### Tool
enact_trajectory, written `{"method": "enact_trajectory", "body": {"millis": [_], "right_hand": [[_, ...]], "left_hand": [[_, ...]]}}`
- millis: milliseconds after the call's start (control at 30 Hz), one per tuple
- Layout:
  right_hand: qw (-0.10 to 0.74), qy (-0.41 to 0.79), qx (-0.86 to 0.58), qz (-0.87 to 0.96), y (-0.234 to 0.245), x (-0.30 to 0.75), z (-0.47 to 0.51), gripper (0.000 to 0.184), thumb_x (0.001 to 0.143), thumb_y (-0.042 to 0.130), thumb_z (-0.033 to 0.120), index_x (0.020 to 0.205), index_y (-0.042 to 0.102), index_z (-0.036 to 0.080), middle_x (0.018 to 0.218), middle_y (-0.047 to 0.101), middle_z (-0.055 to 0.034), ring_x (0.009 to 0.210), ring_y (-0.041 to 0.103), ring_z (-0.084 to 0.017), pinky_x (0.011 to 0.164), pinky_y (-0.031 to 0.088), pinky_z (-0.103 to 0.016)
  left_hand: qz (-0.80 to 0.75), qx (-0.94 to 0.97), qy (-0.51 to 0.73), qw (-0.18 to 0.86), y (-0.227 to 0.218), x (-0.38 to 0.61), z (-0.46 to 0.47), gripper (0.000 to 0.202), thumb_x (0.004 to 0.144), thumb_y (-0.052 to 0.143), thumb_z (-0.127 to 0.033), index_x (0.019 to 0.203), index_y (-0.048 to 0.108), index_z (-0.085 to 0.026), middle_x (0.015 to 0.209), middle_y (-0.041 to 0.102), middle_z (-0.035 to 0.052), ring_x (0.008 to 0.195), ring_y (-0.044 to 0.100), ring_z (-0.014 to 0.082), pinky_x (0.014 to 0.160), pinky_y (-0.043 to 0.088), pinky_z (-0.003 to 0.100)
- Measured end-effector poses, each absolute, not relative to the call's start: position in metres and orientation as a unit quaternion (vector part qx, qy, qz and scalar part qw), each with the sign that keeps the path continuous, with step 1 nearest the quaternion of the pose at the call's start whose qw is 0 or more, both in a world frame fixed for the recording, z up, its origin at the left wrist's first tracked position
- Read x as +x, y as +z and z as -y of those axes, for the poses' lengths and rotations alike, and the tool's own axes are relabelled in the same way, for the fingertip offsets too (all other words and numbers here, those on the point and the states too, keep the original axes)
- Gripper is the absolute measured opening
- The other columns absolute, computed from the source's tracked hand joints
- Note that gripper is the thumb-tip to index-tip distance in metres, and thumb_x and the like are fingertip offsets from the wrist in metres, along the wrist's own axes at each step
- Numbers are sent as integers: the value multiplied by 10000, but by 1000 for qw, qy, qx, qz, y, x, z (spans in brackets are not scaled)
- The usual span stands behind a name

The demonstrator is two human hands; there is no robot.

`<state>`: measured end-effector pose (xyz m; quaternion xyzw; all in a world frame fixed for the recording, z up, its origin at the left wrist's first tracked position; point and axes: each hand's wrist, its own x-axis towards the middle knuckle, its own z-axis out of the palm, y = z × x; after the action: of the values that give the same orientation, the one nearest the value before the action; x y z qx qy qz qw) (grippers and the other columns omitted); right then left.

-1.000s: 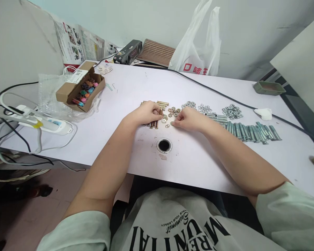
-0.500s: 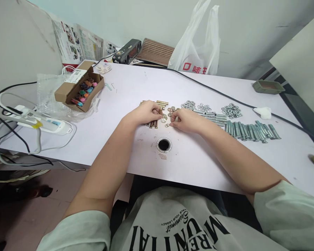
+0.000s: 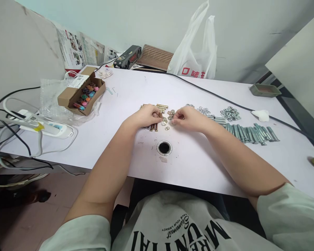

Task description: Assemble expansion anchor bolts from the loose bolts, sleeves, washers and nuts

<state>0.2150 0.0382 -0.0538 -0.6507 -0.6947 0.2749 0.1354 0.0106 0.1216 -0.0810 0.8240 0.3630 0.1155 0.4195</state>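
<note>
My left hand (image 3: 146, 116) rests on a group of brass-coloured bolts (image 3: 154, 127) on the white table (image 3: 193, 157), its fingers curled around one of them. My right hand (image 3: 187, 119) is just to the right, thumb and forefinger pinched on a small washer (image 3: 173, 121). Between the two hands lie loose brass washers and nuts (image 3: 169, 113). More brass bolts (image 3: 162, 106) show beyond my left hand.
Silver bolts (image 3: 251, 132) and piles of silver nuts and washers (image 3: 230, 112) lie to the right. A round cable hole (image 3: 164, 147) is near the front edge. A cardboard box (image 3: 81, 91), a power strip (image 3: 39, 126), a white plastic bag (image 3: 196, 55) and a green tray (image 3: 264, 90) stand around.
My right hand has lifted a little off the table with a washer pinched in its fingers. The left hand has stayed on the bolts. The view has shifted slightly.
</note>
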Motion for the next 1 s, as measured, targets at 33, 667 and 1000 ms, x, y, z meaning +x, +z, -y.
{"method": "enact_trajectory", "body": {"millis": [33, 667, 1000], "right_hand": [[164, 290, -645, 688, -49, 214, -38, 160, 800, 676, 303, 726, 679, 162, 636, 612, -31, 592, 484, -130, 566, 353, -284], [424, 406, -585, 560, -64, 178, -62, 208, 748, 716, 300, 822, 745, 108, 703, 690, -53, 566, 512, -96, 523, 389, -231], [479, 477, -528, 514, -82, 179, -66, 210, 752, 741, 322, 817, 711, 124, 757, 687, -51, 600, 530, -92, 575, 437, -238]], "left_hand": [[-361, 825, 115, 420, -81, 11, -121, 136, 738, 680, -305, 781, 678, -176, 576, 513, -32, 522, 435, 91, 506, 323, 243], [-367, 821, 110, 423, -74, 11, -116, 93, 749, 673, -261, 790, 649, -180, 574, 574, -10, 501, 491, 100, 495, 324, 247], [-372, 825, 111, 411, -75, 11, -117, 96, 728, 684, -248, 750, 616, -183, 600, 581, -12, 508, 498, 96, 497, 349, 246]]}}
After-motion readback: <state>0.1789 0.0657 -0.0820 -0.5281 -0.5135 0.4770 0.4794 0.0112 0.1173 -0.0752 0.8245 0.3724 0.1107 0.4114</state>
